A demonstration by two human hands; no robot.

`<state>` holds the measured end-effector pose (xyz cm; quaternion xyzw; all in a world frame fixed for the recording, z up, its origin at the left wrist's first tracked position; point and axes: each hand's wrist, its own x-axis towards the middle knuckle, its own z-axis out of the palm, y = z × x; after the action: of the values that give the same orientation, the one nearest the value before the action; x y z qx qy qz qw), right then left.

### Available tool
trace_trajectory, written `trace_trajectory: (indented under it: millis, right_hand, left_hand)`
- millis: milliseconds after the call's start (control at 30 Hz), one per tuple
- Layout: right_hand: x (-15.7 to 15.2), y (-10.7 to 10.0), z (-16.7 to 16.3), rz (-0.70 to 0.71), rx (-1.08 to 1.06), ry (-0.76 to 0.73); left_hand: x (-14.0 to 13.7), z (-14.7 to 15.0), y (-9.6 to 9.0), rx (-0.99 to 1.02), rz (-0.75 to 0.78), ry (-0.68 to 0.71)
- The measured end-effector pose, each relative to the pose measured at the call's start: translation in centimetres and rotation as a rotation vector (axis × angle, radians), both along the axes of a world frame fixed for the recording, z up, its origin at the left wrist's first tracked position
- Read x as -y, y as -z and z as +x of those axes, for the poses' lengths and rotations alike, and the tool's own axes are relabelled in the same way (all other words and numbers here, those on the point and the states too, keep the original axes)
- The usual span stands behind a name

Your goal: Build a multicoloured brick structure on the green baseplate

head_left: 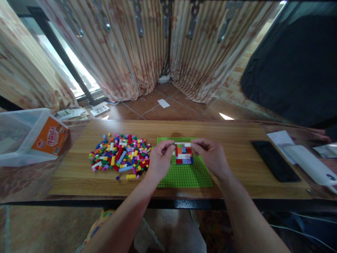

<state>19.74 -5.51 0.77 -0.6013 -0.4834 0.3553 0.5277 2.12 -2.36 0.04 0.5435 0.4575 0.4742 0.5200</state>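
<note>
A green studded baseplate (184, 177) lies on the wooden board. On its upper part sits a block of toy building bricks (183, 156) in red, white, blue and orange. My left hand (161, 159) is at the block's left side, thumb and forefinger pinched together beside a small white piece; whether they grip it is unclear. At the upper right corner of the block, my right hand (210, 154) has its thumb and fingertips closed together. What the right fingertips hold, if anything, is too small to make out.
Left of the baseplate spreads a pile of loose coloured bricks (121, 154) on the wooden board (237, 133). A clear plastic bin (23, 158) with an orange label stands at far left. A black phone-like slab (275, 161) and a white device (310, 165) lie at right.
</note>
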Motion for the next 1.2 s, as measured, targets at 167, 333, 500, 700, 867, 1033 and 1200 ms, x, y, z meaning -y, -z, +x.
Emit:
trace_trajectory:
  millis: [167,333,500,700,867,1033,1200]
  right_hand:
    - [-0.1,0.6,1.7,-0.041,0.1,0.003]
    - [0.1,0.7,1.7,-0.022,0.3,-0.022]
    - [0.1,0.5,1.5,-0.052,0.426,-0.02]
    - [0.3,0.4,1.5,-0.053,0.367,-0.056]
    - [0.3,0.5,1.1,-0.034,0.301,-0.063]
    - [0.3,0.5,1.3,-0.052,0.357,-0.072]
    - [0.3,0.7,1.7,-0.062,0.419,-0.062]
  left_hand:
    - [-0.6,-0.4,0.3,0.077,-0.187,-0.03]
    - [-0.7,-0.4,0.7,0.083,-0.212,-0.01]
    - [-0.6,-0.3,0.8,0.084,-0.239,0.036]
    - [-0.5,-0.3,0.4,0.076,-0.255,0.052]
    - [-0.4,-0.2,0.3,0.062,-0.251,0.05]
    - [-0.3,-0.2,-0.1,0.112,-0.31,0.04]
    - [-0.2,-0.3,-0.5,0.138,-0.363,0.024]
